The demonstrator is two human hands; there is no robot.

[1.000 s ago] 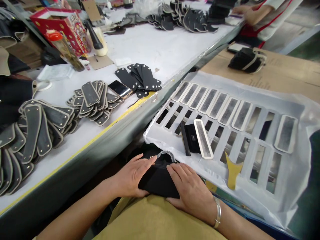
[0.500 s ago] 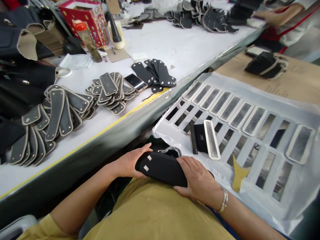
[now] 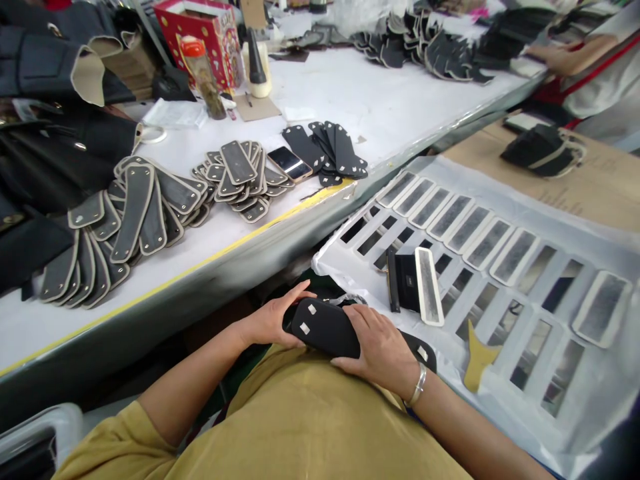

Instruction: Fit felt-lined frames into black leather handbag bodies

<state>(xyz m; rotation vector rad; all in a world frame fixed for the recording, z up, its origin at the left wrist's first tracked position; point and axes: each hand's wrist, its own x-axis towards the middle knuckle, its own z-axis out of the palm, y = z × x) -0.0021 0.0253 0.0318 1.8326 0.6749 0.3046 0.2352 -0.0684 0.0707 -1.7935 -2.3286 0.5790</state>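
A long black panel point(image 3: 327, 330) with rounded ends and small pale tabs lies across my lap, tilted down to the right. My left hand point(image 3: 277, 320) is at its left end, thumb raised above the edge and fingers curled behind it. Across its middle rests my right hand point(image 3: 375, 343), fingers over the top edge and thumb on the near face. Under the panel, a dark item with a clear-wrapped handle point(image 3: 347, 299) is mostly hidden. To the right, a small black piece point(image 3: 406, 281) with a white-edged strip point(image 3: 429, 287) sits on the white sheet.
The white table point(image 3: 220, 257) holds piles of grey straps point(image 3: 137, 213), black panels point(image 3: 340, 148), a phone point(image 3: 290, 163), a bottle point(image 3: 204, 79) and a red box point(image 3: 200, 33). At right are a slotted sheet point(image 3: 450, 267), a yellow piece point(image 3: 479, 357) and another person's arm point(image 3: 575, 59).
The view has shifted, so the table items appear further right. My right hand has slid left along the panel, and the panel's right end with its tab now shows.
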